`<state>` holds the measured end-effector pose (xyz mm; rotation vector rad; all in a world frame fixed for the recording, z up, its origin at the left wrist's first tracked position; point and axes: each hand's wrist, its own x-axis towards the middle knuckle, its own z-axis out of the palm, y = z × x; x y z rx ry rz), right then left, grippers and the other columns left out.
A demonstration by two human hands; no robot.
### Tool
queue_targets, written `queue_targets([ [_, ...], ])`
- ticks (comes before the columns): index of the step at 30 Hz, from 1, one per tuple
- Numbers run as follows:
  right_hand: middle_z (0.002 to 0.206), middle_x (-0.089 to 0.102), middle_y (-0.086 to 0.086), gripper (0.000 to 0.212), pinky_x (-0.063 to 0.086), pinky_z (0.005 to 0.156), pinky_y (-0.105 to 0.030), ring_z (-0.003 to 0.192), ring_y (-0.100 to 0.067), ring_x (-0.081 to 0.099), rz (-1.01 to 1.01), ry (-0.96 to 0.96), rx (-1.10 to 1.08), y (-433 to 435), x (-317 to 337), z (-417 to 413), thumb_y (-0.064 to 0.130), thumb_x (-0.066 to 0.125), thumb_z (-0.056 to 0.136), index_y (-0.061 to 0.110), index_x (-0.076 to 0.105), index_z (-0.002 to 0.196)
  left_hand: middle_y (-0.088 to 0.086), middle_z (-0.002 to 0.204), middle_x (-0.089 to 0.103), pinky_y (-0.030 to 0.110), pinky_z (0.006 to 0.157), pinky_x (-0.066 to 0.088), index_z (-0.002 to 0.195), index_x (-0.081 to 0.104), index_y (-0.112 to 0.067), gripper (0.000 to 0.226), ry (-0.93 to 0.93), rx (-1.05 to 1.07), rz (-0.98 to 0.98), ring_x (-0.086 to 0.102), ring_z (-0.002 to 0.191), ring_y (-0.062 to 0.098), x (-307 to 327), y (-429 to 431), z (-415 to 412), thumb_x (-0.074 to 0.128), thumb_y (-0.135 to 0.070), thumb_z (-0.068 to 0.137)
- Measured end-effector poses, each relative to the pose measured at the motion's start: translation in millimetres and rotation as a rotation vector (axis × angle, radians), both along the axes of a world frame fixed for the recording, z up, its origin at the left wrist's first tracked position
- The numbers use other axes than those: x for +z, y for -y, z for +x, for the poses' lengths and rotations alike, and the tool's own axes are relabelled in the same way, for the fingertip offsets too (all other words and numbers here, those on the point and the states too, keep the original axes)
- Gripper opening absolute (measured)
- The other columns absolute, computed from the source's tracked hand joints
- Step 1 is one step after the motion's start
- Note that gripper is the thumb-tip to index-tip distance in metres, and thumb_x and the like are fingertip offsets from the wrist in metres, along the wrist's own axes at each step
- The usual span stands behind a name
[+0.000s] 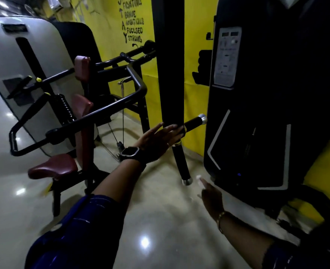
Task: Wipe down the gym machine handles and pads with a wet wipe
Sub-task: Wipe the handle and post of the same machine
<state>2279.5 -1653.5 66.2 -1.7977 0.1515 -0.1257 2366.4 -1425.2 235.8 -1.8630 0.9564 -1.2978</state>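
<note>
The left hand (160,140) reaches forward with straight fingers, touching the foot of the long black upright pad (170,74) where the side handle (195,121) juts out. The right hand (211,197) hangs lower, apparently pinching a small white wet wipe (198,177) at its fingertips (blur hides the exact grip), just beside the lower handle (181,164). Wiping looks about to start here; next, the wipe must wrap a handle and slide along it.

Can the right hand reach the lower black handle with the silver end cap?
Probably yes: the right hand is close beside the lower handle, with nothing showing between them. The left hand is higher up, clear of that path.
</note>
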Motion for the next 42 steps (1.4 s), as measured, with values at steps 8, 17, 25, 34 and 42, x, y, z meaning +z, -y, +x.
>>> queue_targets([
  [8,0.046,0.051,-0.006,0.041,0.027,0.043,-0.024,0.045,-0.021,0.04,0.646,-0.198,-0.069,-63.1,68.0,19.2,0.013,0.032,0.096,0.008,0.051,0.06,-0.002,0.148,0.048,0.04,0.111,0.035,0.142,0.05,-0.024,0.04,-0.087,-0.412,-0.085,0.044,0.137,0.017,1.0,-9.0,14.5,0.042,-0.02,0.103],
  [17,0.047,0.035,0.002,0.022,0.025,0.029,-0.017,0.04,-0.007,0.031,0.766,-0.315,-0.277,-77.4,31.2,5.5,0.017,0.042,0.092,0.017,0.043,0.07,0.001,0.15,0.045,0.042,0.118,0.024,0.146,0.044,-0.026,0.045,-0.179,-0.527,-0.093,0.041,0.14,0.02,4.6,-24.1,29.8,0.043,-0.019,0.102],
  [25,0.062,0.056,-0.006,0.027,0.044,0.048,-0.022,0.054,-0.015,0.052,1.062,-0.18,-0.235,-92.9,45.2,22.7,0.035,0.071,0.08,0.012,0.06,0.071,0.007,0.154,0.037,0.045,0.118,0.021,0.15,0.027,-0.026,0.045,-0.349,-0.661,-0.123,0.03,0.142,0.025,6.6,-49.2,65.3,0.032,-0.025,0.105],
  [34,0.072,0.052,-0.001,0.014,0.041,0.039,-0.01,0.051,-0.008,0.053,0.931,-0.378,-0.185,-75.9,46.3,44.2,0.022,0.048,0.095,0.011,0.055,0.089,0.002,0.148,0.034,0.042,0.122,0.011,0.157,0.0,-0.024,0.063,-0.223,-0.975,0.012,0.034,0.138,0.022,22.7,-25.5,111.8,0.033,-0.037,0.105],
  [42,0.09,0.051,-0.004,0.045,0.053,0.046,-0.019,0.041,-0.002,0.061,0.736,-0.354,-0.565,-81.1,48.9,29.4,0.023,0.049,0.1,0.0,0.042,0.138,-0.005,0.154,0.032,0.041,0.121,-0.005,0.15,0.032,-0.028,0.065,-0.038,-1.106,0.092,0.004,0.151,0.016,35.8,12.4,140.2,0.025,-0.058,0.094],
])
